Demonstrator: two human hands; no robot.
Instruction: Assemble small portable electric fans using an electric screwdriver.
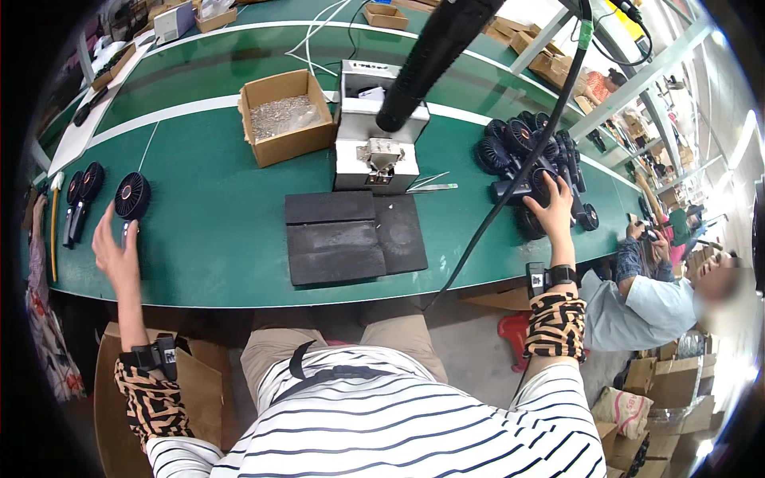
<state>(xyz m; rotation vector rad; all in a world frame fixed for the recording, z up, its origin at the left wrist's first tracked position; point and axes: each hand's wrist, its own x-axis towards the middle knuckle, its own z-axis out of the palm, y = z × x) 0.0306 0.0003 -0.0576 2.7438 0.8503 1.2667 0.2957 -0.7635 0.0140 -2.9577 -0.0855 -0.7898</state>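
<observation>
My left hand (pixel 119 253) is at the left of the bench, fingers and thumb apart around the lower handle of a black handheld fan (pixel 132 196) lying on the green top. Two more handheld fans (pixel 84 195) with grey handles lie side by side to its left. On the right, my right hand (pixel 555 209) curls its fingers and thumb around the round head of a black fan (pixel 542 186) at the near side of a heap of similar fans (pixel 522 137). Part of that fan is hidden by the hand and by its neighbours.
Between my hands lies a black pad (pixel 331 239). Behind it stand a white-and-grey bench machine (pixel 376 169) and a cardboard box (pixel 288 147) of small metal parts. A thick black tube (pixel 434 60) and a black cable (pixel 510 183) cross the view. A co-worker (pixel 649 299) sits at right.
</observation>
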